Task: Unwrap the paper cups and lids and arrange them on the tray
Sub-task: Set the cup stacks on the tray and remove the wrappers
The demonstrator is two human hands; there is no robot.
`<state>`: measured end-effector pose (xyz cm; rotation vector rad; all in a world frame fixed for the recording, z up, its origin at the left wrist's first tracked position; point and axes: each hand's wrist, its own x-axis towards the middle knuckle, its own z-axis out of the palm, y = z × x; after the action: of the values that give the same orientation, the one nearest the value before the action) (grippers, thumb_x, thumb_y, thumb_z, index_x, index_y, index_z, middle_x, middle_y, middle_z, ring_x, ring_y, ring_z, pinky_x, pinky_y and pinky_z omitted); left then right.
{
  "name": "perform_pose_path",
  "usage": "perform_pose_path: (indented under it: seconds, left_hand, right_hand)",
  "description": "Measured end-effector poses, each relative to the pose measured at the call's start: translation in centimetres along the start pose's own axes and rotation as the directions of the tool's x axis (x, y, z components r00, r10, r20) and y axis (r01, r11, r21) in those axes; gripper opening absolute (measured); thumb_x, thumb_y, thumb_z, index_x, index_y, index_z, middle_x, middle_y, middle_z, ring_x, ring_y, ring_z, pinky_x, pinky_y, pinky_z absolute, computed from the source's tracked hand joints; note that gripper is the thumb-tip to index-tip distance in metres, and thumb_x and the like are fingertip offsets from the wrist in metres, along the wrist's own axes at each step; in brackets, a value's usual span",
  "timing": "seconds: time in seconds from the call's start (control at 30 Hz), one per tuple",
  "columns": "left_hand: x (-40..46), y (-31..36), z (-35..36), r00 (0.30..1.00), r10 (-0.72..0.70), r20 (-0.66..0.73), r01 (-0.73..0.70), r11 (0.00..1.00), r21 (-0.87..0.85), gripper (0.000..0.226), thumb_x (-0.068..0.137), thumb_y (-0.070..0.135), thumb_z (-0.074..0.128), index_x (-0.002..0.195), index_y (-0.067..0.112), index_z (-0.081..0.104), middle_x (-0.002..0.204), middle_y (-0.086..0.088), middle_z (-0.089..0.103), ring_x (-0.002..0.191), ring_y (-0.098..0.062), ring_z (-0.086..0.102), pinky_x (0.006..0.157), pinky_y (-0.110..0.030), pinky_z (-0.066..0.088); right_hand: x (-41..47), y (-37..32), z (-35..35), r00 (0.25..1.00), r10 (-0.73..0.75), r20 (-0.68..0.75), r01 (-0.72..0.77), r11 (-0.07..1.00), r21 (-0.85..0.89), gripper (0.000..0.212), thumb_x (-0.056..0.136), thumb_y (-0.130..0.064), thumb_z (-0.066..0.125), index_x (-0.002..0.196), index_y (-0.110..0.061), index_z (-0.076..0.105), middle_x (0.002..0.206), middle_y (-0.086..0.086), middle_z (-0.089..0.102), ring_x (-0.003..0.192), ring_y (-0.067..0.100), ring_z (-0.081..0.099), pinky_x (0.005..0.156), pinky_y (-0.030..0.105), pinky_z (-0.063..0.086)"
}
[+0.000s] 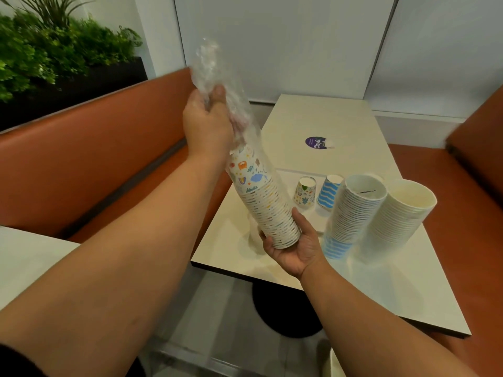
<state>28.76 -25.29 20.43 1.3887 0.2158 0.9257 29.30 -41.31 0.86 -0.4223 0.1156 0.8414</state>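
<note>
Head | cup stack (261,202) tilted (top up-left) | hands (206,126) grip both ends

1. There is a single view, from a camera worn on the person's head, wide-angle, with straight edges bowed near the frame borders.
2. It looks forward and down over both forearms, close to the hands at mid-frame.
3. The table (313,126) runs from centre to lower right; the planter (54,63) fills the upper left.
</note>
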Motion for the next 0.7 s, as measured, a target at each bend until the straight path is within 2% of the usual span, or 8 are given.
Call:
perform_pose_path:
  seconds: [0.13,0.2,0.27,0.33,0.43,0.53,0.6,0.7]
  left_hand:
    - [1.6,1.4,-0.2,0.982,0.050,-0.180,-0.053,0.999,-0.013,0.015,0.098,0.032,0.052,0.104,0.021,0.060,0.101,0.002,0.070,0.092,-0.010,0.068,0.089,-0.035,0.056]
    - [2.7,1.7,-1.2,0.970,-0.119,-0.214,0.088,0.985,-0.151,0.020,0.095,0.035,0.055,0.103,0.019,0.062,0.090,0.003,0.067,0.073,-0.011,0.064,0.073,-0.036,0.059]
    - [3.4,1.8,-2.7,0.937,-0.347,-0.037,0.334,0.922,-0.195,0.035,0.091,0.042,0.060,0.116,0.019,0.064,0.093,0.004,0.063,0.064,-0.006,0.055,0.061,-0.025,0.052]
    - [3.4,1.2,-4.2,0.877,-0.443,0.187,0.441,0.896,0.053,0.054,0.086,0.058,0.061,0.129,0.025,0.059,0.123,0.003,0.063,0.092,-0.009,0.061,0.090,-0.030,0.051]
    - [1.0,-0.6,-4.7,0.734,-0.458,0.500,0.250,0.868,0.429,0.040,0.091,0.048,0.061,0.124,0.026,0.058,0.123,0.001,0.067,0.110,-0.013,0.065,0.093,-0.031,0.050]
    - [-1.1,-3.1,-4.1,0.610,-0.469,0.639,0.205,0.872,0.444,0.064,0.073,0.032,0.083,0.129,0.020,0.057,0.118,0.000,0.071,0.111,-0.018,0.066,0.097,-0.042,0.052]
    - [-1.9,-4.7,-3.6,0.673,-0.429,0.602,0.188,0.887,0.421,0.059,0.068,0.022,0.087,0.121,0.018,0.063,0.109,0.001,0.074,0.104,-0.017,0.069,0.096,-0.043,0.053]
    - [-3.5,-6.2,-2.3,0.756,-0.350,0.554,-0.038,0.821,0.570,0.049,0.065,0.027,0.089,0.108,0.029,0.065,0.102,0.010,0.072,0.096,-0.007,0.068,0.087,-0.031,0.055]
  right_hand:
    - [-0.3,-0.5,-0.7,1.000,-0.015,0.016,0.015,1.000,-0.006,0.082,0.041,-0.026,0.099,0.112,-0.010,0.063,0.109,0.020,0.064,0.092,0.033,0.062,0.057,0.033,0.056]
    - [-0.6,-0.9,-1.0,0.999,-0.032,0.025,0.032,0.999,-0.002,0.080,0.040,-0.026,0.099,0.111,-0.010,0.065,0.107,0.020,0.065,0.091,0.033,0.062,0.057,0.032,0.056]
    - [-0.8,-1.2,-1.2,0.998,-0.045,0.036,0.045,0.999,0.001,0.072,0.037,-0.025,0.099,0.101,-0.008,0.072,0.104,0.020,0.067,0.090,0.033,0.062,0.056,0.031,0.055]
    - [-1.0,-1.3,-1.1,0.998,-0.055,0.044,0.055,0.998,-0.004,0.063,0.036,-0.025,0.100,0.093,-0.008,0.078,0.102,0.020,0.068,0.089,0.032,0.062,0.057,0.030,0.055]
    - [-0.9,-1.1,-1.0,0.997,-0.059,0.045,0.059,0.998,-0.009,0.061,0.037,-0.026,0.099,0.091,-0.008,0.078,0.101,0.019,0.069,0.087,0.032,0.064,0.056,0.030,0.055]
    - [-0.5,-0.7,-1.1,0.999,-0.048,0.001,0.048,0.999,0.003,0.072,0.038,-0.025,0.099,0.103,-0.007,0.072,0.103,0.021,0.067,0.087,0.034,0.064,0.056,0.032,0.056]
    - [-0.5,-0.4,-1.0,0.994,-0.057,-0.088,0.056,0.998,-0.020,0.083,0.044,-0.029,0.098,0.116,-0.006,0.064,0.107,0.022,0.067,0.093,0.036,0.063,0.063,0.037,0.060]
    - [0.3,-0.3,-1.9,0.926,-0.142,-0.349,0.114,0.989,-0.099,0.062,0.084,-0.043,0.072,0.133,-0.009,0.055,0.121,0.018,0.066,0.110,0.034,0.062,0.089,0.047,0.056]
